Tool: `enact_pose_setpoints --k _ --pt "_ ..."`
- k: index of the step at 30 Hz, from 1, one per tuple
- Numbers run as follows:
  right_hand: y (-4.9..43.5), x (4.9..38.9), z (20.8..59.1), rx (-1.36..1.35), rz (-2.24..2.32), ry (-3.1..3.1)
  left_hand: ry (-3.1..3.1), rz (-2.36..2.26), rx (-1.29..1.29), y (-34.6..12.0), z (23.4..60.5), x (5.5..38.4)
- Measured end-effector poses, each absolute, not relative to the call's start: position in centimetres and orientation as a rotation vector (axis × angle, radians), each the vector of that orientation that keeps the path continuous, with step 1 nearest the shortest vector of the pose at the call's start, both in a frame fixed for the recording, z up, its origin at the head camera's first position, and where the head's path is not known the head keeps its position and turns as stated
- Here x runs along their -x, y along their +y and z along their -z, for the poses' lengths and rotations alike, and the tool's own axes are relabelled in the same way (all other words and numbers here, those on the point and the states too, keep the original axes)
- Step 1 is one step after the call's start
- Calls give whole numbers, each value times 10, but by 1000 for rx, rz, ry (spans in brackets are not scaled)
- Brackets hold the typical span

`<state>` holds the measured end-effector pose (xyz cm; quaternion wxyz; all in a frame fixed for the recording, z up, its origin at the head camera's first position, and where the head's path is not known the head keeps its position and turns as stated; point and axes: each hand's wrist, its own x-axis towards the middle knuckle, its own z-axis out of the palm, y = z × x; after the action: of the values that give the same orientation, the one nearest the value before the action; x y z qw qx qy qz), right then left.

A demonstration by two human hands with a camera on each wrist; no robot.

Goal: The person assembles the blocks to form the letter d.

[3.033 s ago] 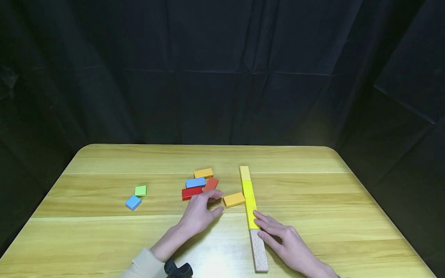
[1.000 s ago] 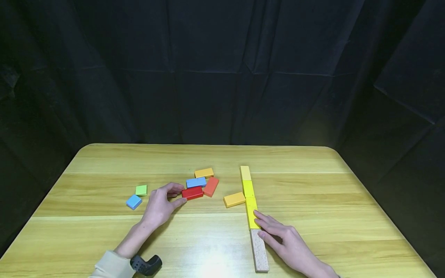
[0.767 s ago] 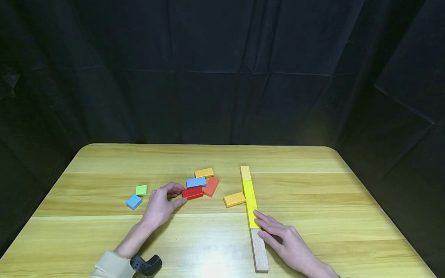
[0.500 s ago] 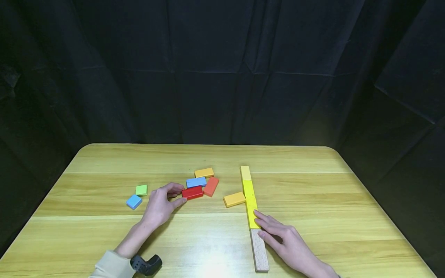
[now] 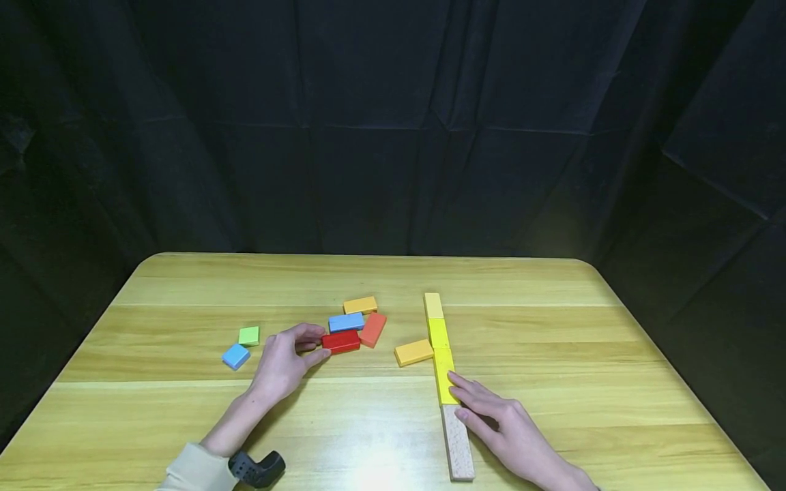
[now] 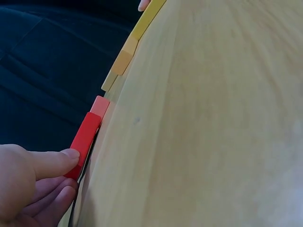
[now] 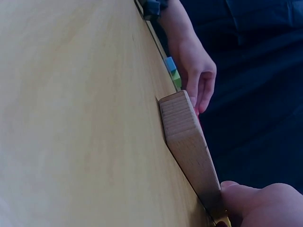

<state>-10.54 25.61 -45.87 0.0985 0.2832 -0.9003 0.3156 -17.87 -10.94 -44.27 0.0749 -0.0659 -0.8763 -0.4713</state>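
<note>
My left hand point(image 5: 284, 360) pinches the left end of a red block point(image 5: 341, 341) between thumb and fingers; the left wrist view shows the thumb on one face of this red block point(image 6: 85, 137). Right of centre, several blocks form a straight row leading away from me: a pale wooden block point(image 5: 458, 443) nearest, then yellow blocks point(image 5: 443, 365), and a cream block point(image 5: 432, 305) at the far end. Along the row's right side lies my right hand point(image 5: 506, 426), fingers extended over the yellow edge. Its thumb point(image 7: 239, 196) touches the side of the wooden block.
An orange block point(image 5: 414, 352) has its right end against the row. Close around the red block lie a coral block point(image 5: 372, 330), a blue block point(image 5: 346, 322) and another orange block point(image 5: 359, 305). Farther left are small green point(image 5: 248, 336) and blue point(image 5: 236, 356) blocks.
My left hand has moved left from beside the orange block near the row to the red block's left end, and it now pinches that block. My right hand has stayed in place.
</note>
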Motion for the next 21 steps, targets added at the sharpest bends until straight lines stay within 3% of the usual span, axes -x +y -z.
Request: enact_pose_setpoints --k 21 --pt "256 105 458 -826 -908 -2671 -2555 1552 207 -99 431 171"
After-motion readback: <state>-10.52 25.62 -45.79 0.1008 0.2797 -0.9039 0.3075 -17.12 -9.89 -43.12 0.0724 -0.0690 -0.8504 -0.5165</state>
